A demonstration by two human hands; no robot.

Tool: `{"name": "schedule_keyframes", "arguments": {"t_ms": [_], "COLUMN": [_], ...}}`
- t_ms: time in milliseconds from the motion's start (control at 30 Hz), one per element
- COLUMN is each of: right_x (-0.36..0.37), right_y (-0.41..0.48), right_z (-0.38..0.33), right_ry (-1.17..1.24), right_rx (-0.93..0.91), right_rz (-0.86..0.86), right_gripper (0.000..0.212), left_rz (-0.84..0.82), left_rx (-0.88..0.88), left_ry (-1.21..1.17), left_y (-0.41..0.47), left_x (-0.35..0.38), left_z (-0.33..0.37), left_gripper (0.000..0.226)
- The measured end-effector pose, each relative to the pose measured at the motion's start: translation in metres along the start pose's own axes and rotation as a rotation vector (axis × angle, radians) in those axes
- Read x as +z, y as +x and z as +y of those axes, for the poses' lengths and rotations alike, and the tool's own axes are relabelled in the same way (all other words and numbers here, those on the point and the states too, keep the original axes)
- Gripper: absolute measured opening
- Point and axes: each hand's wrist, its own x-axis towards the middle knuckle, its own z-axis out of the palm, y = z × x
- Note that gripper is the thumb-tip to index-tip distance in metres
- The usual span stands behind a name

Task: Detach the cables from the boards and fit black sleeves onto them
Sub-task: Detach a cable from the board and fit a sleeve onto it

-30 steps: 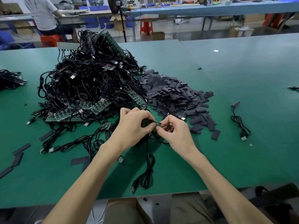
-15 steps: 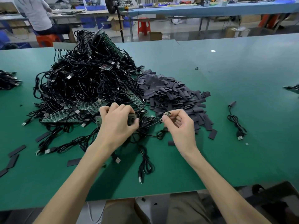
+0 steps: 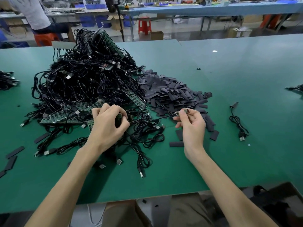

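Note:
A tall heap of black cables (image 3: pixel 85 82) tangled with green boards (image 3: pixel 65 116) fills the table's left half. Right of it lies a pile of flat black sleeves (image 3: pixel 173 94). My left hand (image 3: pixel 108 125) grips a small green board (image 3: pixel 118 119) at the foot of the heap. My right hand (image 3: pixel 191 126) pinches the small board end of a black cable (image 3: pixel 184 111), held just above the near edge of the sleeve pile. That cable (image 3: pixel 147 119) runs taut from my right hand back toward my left.
The green table (image 3: pixel 229 161) carries loose sleeves at the left edge (image 3: pixel 13 158) and near my right wrist (image 3: pixel 176 144). A coiled cable (image 3: pixel 238 125) lies to the right. More cables sit far left (image 3: pixel 7 80) and far right (image 3: pixel 295 88). A person (image 3: pixel 32 12) sits beyond.
My hands, together at one small board a second ago, have drawn apart. The right hand moved right and up with the cable end; the left stayed at the heap with the board.

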Motion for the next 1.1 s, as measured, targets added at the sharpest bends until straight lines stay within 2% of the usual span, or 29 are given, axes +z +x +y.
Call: {"name": "schedule_keyframes", "arguments": {"t_ms": [100, 200, 300, 467, 633, 800, 1000, 1100], "right_x": [0.002, 0.005, 0.007, 0.008, 0.011, 0.011, 0.011, 0.01], "right_y": [0.0, -0.003, -0.006, -0.012, -0.017, -0.018, -0.016, -0.016], "right_z": [-0.003, -0.005, -0.005, -0.006, -0.007, -0.008, -0.005, -0.005], "right_ry": [0.108, 0.226, 0.237, 0.163, 0.066, 0.015, 0.065, 0.094], "right_rx": [0.009, 0.064, 0.097, 0.136, 0.169, 0.161, 0.175, 0.191], "right_rz": [-0.059, -0.193, -0.302, -0.469, -0.618, -0.637, -0.582, -0.599], "right_gripper": [0.005, 0.007, 0.006, 0.005, 0.003, 0.005, 0.008, 0.016], "left_rz": [-0.067, -0.173, -0.234, -0.134, -0.005, 0.061, 0.179, 0.194], "left_rx": [0.028, 0.086, 0.126, 0.125, 0.089, 0.046, 0.105, 0.118], "left_ry": [-0.005, 0.069, 0.148, 0.188, 0.053, -0.111, 0.069, 0.086], "left_y": [0.0, -0.001, 0.0, 0.0, -0.003, -0.004, -0.002, 0.001], "left_x": [0.001, 0.001, 0.001, 0.004, 0.007, 0.002, -0.004, -0.005], "left_z": [0.002, 0.005, 0.011, 0.027, 0.04, 0.041, 0.045, 0.05], "left_gripper": [0.013, 0.027, 0.035, 0.017, 0.014, 0.016, 0.014, 0.014]}}
